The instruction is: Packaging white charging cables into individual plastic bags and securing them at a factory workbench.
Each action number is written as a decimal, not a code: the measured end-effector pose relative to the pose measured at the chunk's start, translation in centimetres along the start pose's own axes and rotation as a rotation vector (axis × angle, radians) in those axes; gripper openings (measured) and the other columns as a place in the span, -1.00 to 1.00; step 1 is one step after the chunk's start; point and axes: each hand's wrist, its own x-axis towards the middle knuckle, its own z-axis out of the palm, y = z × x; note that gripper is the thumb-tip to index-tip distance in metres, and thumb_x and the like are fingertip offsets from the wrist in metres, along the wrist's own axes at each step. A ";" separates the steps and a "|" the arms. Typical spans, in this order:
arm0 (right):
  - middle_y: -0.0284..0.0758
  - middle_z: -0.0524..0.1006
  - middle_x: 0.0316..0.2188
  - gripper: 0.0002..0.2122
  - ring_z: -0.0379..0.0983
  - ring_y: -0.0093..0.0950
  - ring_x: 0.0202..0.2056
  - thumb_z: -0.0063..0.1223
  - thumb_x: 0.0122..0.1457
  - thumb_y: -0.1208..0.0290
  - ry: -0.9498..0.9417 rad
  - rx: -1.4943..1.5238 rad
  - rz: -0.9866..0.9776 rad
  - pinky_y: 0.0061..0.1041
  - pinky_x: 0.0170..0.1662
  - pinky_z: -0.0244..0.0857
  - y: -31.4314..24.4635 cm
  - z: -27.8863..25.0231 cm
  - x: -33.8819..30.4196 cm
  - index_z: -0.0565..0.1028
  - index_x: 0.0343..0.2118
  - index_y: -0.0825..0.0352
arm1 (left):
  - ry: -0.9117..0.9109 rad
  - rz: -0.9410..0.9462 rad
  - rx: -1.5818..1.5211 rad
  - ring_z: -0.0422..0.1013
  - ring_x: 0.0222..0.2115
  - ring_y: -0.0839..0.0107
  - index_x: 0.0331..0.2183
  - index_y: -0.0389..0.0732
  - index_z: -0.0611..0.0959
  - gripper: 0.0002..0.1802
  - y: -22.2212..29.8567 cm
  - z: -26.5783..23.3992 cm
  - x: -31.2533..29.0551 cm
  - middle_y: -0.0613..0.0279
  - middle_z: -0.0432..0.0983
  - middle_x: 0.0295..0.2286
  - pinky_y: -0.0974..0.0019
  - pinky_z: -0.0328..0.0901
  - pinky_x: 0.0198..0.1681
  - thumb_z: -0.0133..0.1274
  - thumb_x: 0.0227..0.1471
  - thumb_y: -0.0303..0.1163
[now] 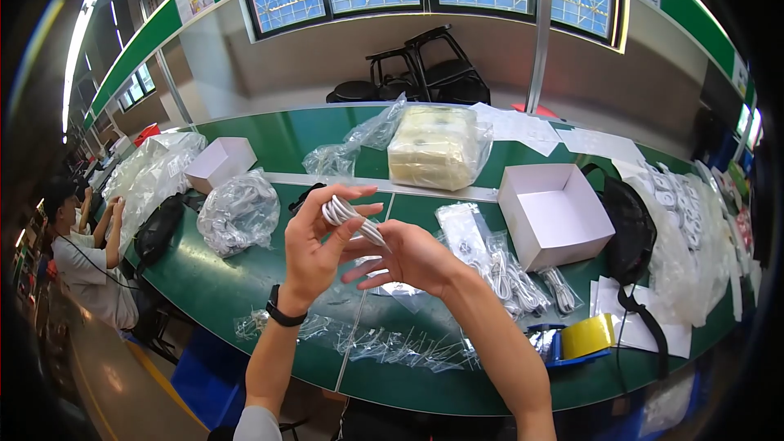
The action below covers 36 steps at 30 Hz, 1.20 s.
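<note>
A coiled white cable [371,232] is held up over the middle of the green table. My left hand [314,237], with a dark band on its wrist, pinches the upper left part of the coil between thumb and fingers. At the coil's lower right end my right hand [416,257] grips it, thumb against the cable and the other fingers partly stretched out. Behind and below the right hand lie several bagged white cables [518,290]. Small clear bags with thin wire ties [400,347] are strewn along the near side of the table.
An open white box [559,216] stands at the right, beside a black bag [629,229]. A yellow tape roll [588,336] sits near the front edge. Farther back is a plastic-wrapped yellowish bundle [433,147]. Clear plastic bags [238,212] lie at the left, where another person [86,261] sits.
</note>
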 end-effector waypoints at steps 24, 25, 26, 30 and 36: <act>-0.13 0.51 0.01 -0.49 0.44 -0.25 0.03 -0.46 0.26 0.17 -0.041 0.092 0.004 -0.19 0.17 0.25 1.0 -0.1 0.5 0.42 0.05 0.43 | -0.134 -0.199 0.069 0.54 -0.29 0.44 0.03 -0.32 0.45 -0.66 0.5 -1.2 -0.2 0.13 0.56 -0.32 0.42 0.44 -0.22 0.02 0.22 -0.51; -0.15 0.52 -0.01 -0.49 0.45 -0.28 0.02 -0.46 0.26 0.17 -0.009 0.024 -0.019 -0.21 0.15 0.26 1.0 0.0 0.5 0.42 0.05 0.42 | -0.141 -0.200 0.102 0.54 -0.29 0.45 0.02 -0.31 0.46 -0.66 0.5 -1.3 -0.3 0.13 0.57 -0.32 0.43 0.43 -0.22 0.03 0.21 -0.52; -0.15 0.52 -0.01 -0.49 0.45 -0.28 0.02 -0.46 0.26 0.17 -0.008 0.022 -0.020 -0.21 0.15 0.26 1.0 0.0 0.6 0.42 0.05 0.42 | -0.150 -0.198 0.132 0.54 -0.30 0.47 0.02 -0.31 0.47 -0.66 0.5 -1.3 -0.3 0.14 0.58 -0.32 0.45 0.42 -0.23 0.04 0.20 -0.53; -0.20 0.55 -0.06 -0.52 0.49 -0.37 -0.05 -0.43 0.29 0.19 0.148 -0.176 -0.023 -0.30 0.08 0.30 1.6 -0.9 1.1 0.45 0.02 0.41 | -0.140 -0.186 0.183 0.54 -0.30 0.51 -0.02 -0.29 0.53 -0.65 0.4 -1.3 -0.2 0.19 0.60 -0.31 0.43 0.44 -0.24 0.11 0.13 -0.56; -0.25 0.63 -0.36 -0.71 0.57 -0.43 -0.31 -0.03 0.25 0.30 0.332 -0.460 -0.204 -0.43 -0.17 0.42 1.8 -1.5 1.1 0.61 -0.26 0.46 | -0.069 -0.073 0.381 0.55 -0.26 0.44 -0.05 -0.26 0.60 -0.63 0.6 -1.1 -0.1 0.18 0.62 -0.28 0.39 0.45 -0.21 0.18 0.04 -0.57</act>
